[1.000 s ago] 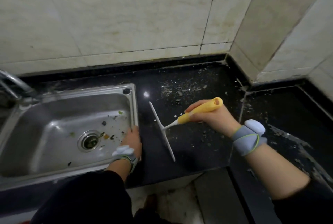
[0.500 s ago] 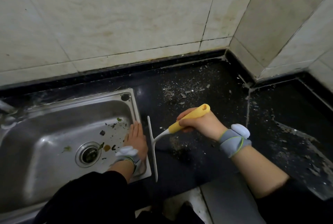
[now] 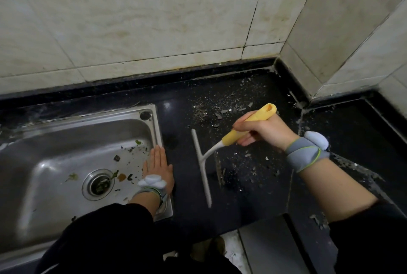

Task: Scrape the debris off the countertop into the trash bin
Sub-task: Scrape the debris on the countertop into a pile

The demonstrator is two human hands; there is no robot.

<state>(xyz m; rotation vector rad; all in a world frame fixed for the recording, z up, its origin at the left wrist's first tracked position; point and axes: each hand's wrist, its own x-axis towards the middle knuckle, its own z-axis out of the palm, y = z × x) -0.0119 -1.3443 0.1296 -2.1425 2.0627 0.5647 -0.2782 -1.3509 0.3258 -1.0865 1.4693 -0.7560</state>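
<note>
Holding the scraper (image 3: 203, 176) on the countertop (image 3: 182, 196)

You have the scraper's white blade set on the black countertop, between the sink (image 3: 66, 137) and the scattered debris (image 3: 220, 111). The blade's long axis runs from the back wall toward you, with the near end angled slightly to your right. The stem leaves the blade near its middle and rises to the right. The yellow handle (image 3: 253, 120) points up and away toward the tiled wall corner.

Your right hand (image 3: 264, 130) grips the yellow handle with its fingers curled round it. A grey band wraps that wrist.

Your left hand (image 3: 157, 168) lies flat on the sink's right rim, fingers straight and pressed together, tips toward the back wall.

Most debris lies right of the blade and beyond it. Food scraps sit in the sink basin.
</note>
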